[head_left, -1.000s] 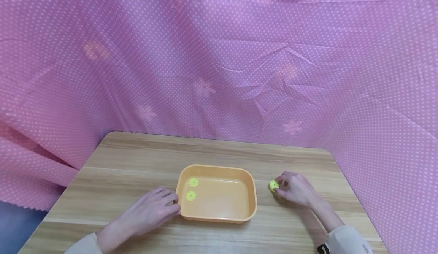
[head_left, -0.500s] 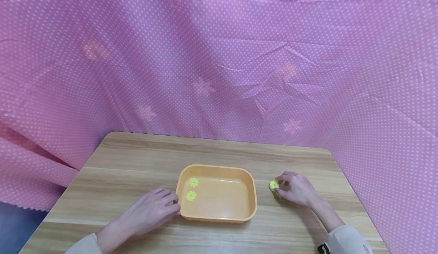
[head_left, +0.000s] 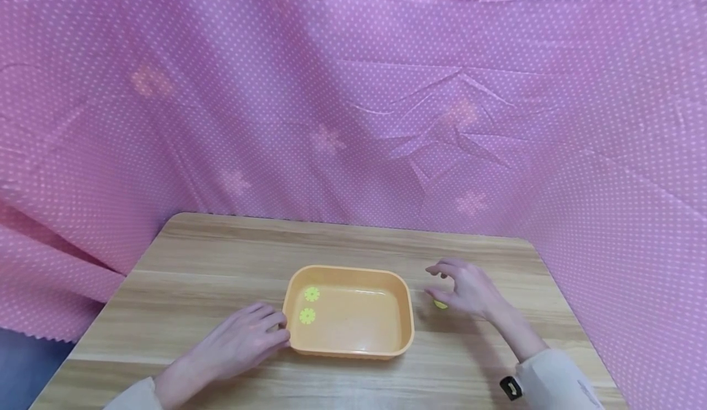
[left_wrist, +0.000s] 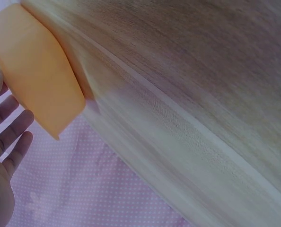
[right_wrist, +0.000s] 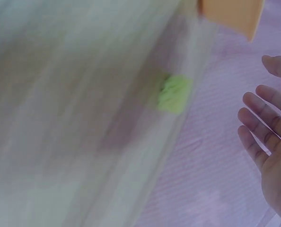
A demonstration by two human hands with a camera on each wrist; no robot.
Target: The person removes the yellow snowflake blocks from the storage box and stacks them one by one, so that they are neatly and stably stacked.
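My left hand (head_left: pixel 245 339) lies against the left end of an orange rectangular tray (head_left: pixel 405 312). Its fingers touch the tray's rim, loosely extended, in the left wrist view too, where the tray's outer wall (left_wrist: pixel 39 71) shows. Two yellow-green notched discs, an upper one (head_left: pixel 312 294) and a lower one (head_left: pixel 307 316), lie flat at the left inside the tray. My right hand (head_left: pixel 461 287) is raised with fingers spread and holds nothing. Beneath it a small yellow-green piece (right_wrist: pixel 175 93), ridged on its side like a stack of discs, stands on the table, partly hidden by the hand in the head view.
The wood-grain table (head_left: pixel 232 244) has rounded far corners. A pink-purple dotted cloth (head_left: pixel 331 91) hangs behind and on both sides. The tray's right wall stands a short way left of the right hand. A black band (head_left: pixel 510 388) is at the right sleeve.
My right hand has let go of the yellow-green piece, spread its fingers and moved slightly up and left. The left hand and tray have hardly moved.
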